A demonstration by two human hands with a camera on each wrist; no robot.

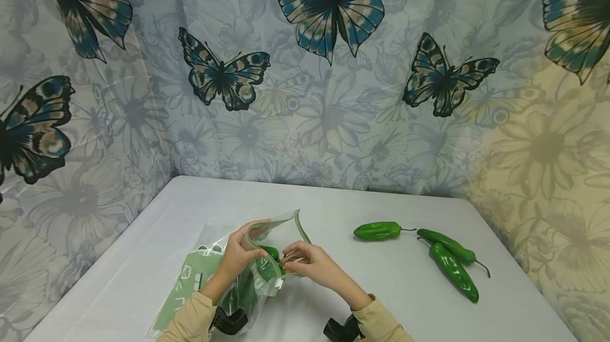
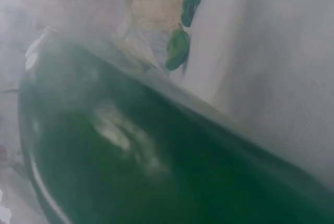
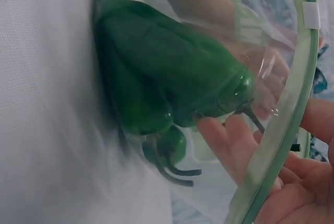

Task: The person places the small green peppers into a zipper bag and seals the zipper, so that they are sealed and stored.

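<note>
Three loose peppers (image 1: 454,271), head view only

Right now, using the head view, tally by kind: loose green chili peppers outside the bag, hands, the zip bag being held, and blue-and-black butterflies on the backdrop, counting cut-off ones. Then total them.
Loose green chili peppers: 3
Hands: 2
Held zip bag: 1
Blue-and-black butterflies: 6
Total: 12

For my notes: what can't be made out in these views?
Right wrist view: how many peppers the bag holds, as they overlap.
Right wrist view: the right hand, cut off by the right edge.
Left wrist view: the nearest pepper, blurred and cut off by the bottom edge.
Head view: part of the green packet, hidden by the left sleeve.
</note>
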